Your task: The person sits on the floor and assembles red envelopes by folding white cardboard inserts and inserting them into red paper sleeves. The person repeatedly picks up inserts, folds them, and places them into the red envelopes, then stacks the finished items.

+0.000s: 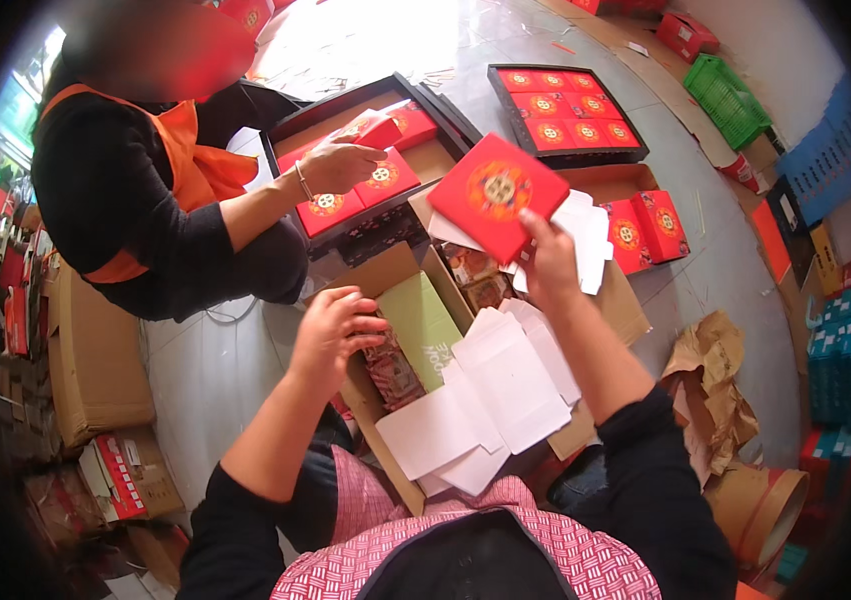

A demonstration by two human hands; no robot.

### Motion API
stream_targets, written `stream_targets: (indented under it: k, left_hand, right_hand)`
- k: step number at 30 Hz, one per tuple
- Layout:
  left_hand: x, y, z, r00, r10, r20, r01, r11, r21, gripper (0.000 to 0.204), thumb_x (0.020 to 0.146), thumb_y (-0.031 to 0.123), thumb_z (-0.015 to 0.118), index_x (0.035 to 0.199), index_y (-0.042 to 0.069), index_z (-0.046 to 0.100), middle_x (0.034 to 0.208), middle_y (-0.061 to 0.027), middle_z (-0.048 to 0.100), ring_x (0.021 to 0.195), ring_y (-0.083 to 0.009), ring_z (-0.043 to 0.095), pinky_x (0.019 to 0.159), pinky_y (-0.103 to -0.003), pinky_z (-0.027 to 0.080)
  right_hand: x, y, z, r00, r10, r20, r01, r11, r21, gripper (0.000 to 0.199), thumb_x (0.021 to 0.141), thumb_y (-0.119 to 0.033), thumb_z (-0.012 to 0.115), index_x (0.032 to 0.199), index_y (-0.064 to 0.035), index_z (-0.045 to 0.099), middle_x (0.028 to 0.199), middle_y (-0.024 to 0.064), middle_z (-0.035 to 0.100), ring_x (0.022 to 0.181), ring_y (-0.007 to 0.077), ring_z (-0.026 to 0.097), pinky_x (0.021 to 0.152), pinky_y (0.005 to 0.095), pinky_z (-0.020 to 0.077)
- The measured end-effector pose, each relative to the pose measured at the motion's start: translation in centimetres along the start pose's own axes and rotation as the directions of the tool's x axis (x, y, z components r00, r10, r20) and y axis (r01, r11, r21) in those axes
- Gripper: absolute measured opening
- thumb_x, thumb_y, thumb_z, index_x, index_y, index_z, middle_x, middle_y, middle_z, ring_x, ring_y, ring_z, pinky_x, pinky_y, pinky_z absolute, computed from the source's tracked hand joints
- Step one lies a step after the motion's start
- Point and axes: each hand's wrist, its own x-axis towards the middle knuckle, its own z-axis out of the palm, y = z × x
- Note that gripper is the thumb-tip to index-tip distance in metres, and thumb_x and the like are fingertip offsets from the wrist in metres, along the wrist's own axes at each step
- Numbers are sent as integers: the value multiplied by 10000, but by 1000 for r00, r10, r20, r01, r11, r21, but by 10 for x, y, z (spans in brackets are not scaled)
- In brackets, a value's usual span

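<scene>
My right hand (553, 262) grips a flat red gift box (495, 192) with a round gold emblem by its near corner, raised above the cartons. My left hand (337, 325) holds nothing visible, its loosely curled fingers apart. It is over the left side of an open cardboard carton (385, 268). Inside that carton, wrapped packets (392, 378) lie beside a green printed sheet (423, 315). Folded white card blanks (510, 380) spread over the near side. More wrapped packets (480, 280) show in the neighbouring compartment or carton, partly hidden by white card.
At left, a co-worker's hand (340, 165) holds a red box over a black tray (408, 85). A black tray of red boxes (565, 105) lies beyond. Two red boxes (645, 228) stand at right. Brown paper (710, 375) and a green crate (725, 100) lie farther right.
</scene>
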Motion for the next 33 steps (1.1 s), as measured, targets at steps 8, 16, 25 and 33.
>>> stream_targets:
  k: [8, 16, 25, 33]
  left_hand:
    - [116, 4, -15, 986, 102, 134, -136, 951, 278, 308, 869, 216, 615, 1081, 10, 527, 962, -113, 604, 861, -203, 609, 768, -292, 488]
    - [250, -15, 42, 966, 214, -142, -244, 939, -242, 400, 825, 123, 683, 1151, -2, 488, 1034, -103, 603, 895, -199, 616, 767, -344, 505]
    - [289, -10, 13, 979, 120, 166, -93, 982, -163, 271, 836, 100, 633, 1097, 50, 578, 964, -48, 645, 856, -167, 630, 750, -330, 511]
    - [337, -11, -17, 904, 412, 119, -313, 445, 839, 438, 849, 333, 608, 1181, 54, 542, 1270, -170, 509, 1160, -293, 512, 939, -407, 438]
  right_hand:
    - [129, 112, 44, 966, 231, -120, -138, 844, 518, 332, 791, -73, 661, 1102, -61, 544, 1035, 84, 613, 875, 242, 624, 751, 420, 551]
    - [105, 156, 57, 964, 234, -124, -160, 889, 429, 434, 810, -214, 689, 1185, -99, 502, 1099, 51, 595, 1004, 226, 578, 831, 420, 497]
    - [152, 89, -23, 905, 408, 123, -384, 905, -184, 369, 785, -238, 720, 1045, -20, 575, 923, 112, 650, 768, 236, 653, 689, 359, 560]
    - [223, 110, 18, 993, 102, -55, -112, 967, -230, 756, 706, -97, 759, 1321, -65, 320, 1168, 143, 545, 934, 299, 625, 754, 402, 560]
